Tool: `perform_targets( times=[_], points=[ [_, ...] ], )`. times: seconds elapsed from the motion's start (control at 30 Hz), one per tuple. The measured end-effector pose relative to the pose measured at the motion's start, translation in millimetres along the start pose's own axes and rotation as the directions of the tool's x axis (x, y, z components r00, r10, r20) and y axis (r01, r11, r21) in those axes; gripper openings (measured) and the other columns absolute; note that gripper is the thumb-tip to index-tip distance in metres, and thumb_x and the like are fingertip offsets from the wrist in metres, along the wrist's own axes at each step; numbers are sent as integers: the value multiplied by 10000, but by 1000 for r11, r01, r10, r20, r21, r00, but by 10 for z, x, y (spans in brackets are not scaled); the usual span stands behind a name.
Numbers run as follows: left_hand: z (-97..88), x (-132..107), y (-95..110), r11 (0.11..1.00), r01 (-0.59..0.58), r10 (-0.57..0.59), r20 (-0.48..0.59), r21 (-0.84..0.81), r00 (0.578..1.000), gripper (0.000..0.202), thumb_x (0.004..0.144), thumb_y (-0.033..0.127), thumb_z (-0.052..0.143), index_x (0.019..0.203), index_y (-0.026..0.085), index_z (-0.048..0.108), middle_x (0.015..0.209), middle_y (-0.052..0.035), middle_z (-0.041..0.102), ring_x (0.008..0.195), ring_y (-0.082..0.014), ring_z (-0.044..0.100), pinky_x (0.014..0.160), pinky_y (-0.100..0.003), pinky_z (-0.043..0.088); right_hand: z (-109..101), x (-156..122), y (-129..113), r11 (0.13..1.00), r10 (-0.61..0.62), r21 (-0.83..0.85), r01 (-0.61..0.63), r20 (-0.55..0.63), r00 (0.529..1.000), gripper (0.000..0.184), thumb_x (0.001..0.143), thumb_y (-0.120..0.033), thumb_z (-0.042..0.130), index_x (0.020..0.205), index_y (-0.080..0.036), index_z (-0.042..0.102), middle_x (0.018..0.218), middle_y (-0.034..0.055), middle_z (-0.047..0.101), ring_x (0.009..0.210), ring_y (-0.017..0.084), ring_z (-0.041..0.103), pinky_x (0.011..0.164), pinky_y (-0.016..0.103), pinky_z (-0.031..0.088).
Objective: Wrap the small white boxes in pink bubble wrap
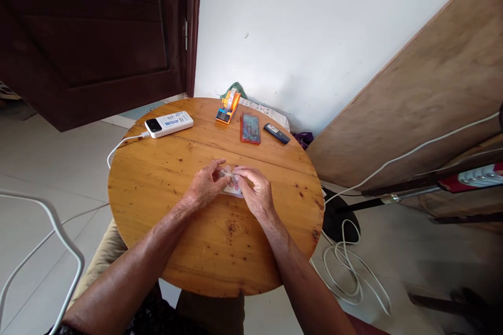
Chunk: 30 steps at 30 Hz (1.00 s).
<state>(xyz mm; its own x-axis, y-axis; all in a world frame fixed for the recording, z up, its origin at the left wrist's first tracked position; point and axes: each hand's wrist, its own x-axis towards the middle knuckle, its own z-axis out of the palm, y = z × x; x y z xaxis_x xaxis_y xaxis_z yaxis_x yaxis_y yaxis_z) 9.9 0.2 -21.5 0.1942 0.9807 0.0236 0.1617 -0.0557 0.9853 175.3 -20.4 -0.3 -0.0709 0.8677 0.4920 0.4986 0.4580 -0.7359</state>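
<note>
A small whitish packet, seemingly clear plastic (234,189), lies low over the middle of the round wooden table, between my two hands. My left hand (203,187) holds its left side, thumb on top and index finger stretched out beyond it. From the right, my right hand (257,192) pinches the packet's upper part between thumb and bent index finger. Both hands partly cover the packet, and what is inside is too small to make out. Further back stands an orange and blue tape dispenser (228,107) with a roll of clear tape.
On the wooden table (220,256) are a white power bank (173,123) with a cable at the left, a blurred red-edged box (250,129) and a dark hand-held device (276,133). A white wall rises behind. Coiled cable (349,267) lies on the floor to the right.
</note>
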Motion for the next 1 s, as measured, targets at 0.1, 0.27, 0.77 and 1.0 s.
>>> perform_targets(
  times=[0.1,0.27,0.77,1.0],
  points=[
    [-15,0,30,999,13,-11,-33,39,999,557,757,305,661,1282,134,585,935,-52,713,776,-161,637,706,-283,515,6,2,30,999,-11,-31,12,13,1000,175,865,-214,592,853,-276,756,934,46,766,921,228,693,901,396,505],
    [-50,5,54,995,47,-44,32,-91,998,621,736,294,642,1326,135,532,964,-46,713,823,-163,665,738,-290,538,16,8,39,997,3,-79,-1,25,1000,185,866,-218,581,876,-273,758,900,42,770,921,234,693,906,398,494],
    [7,31,-4,997,49,-51,-40,-55,998,489,784,277,609,1248,125,578,992,-67,714,893,-176,683,824,-303,541,15,-16,75,978,-98,-190,90,-34,995,173,883,-211,623,892,-291,775,1067,48,743,976,234,678,911,426,477],
    [0,33,-3,996,52,-54,-38,-68,998,484,791,267,613,1246,106,578,993,-75,704,895,-175,674,827,-305,535,-4,-33,70,956,-149,-256,141,-12,989,173,895,-229,632,925,-302,786,1092,52,734,979,241,673,898,430,462]
  ],
)
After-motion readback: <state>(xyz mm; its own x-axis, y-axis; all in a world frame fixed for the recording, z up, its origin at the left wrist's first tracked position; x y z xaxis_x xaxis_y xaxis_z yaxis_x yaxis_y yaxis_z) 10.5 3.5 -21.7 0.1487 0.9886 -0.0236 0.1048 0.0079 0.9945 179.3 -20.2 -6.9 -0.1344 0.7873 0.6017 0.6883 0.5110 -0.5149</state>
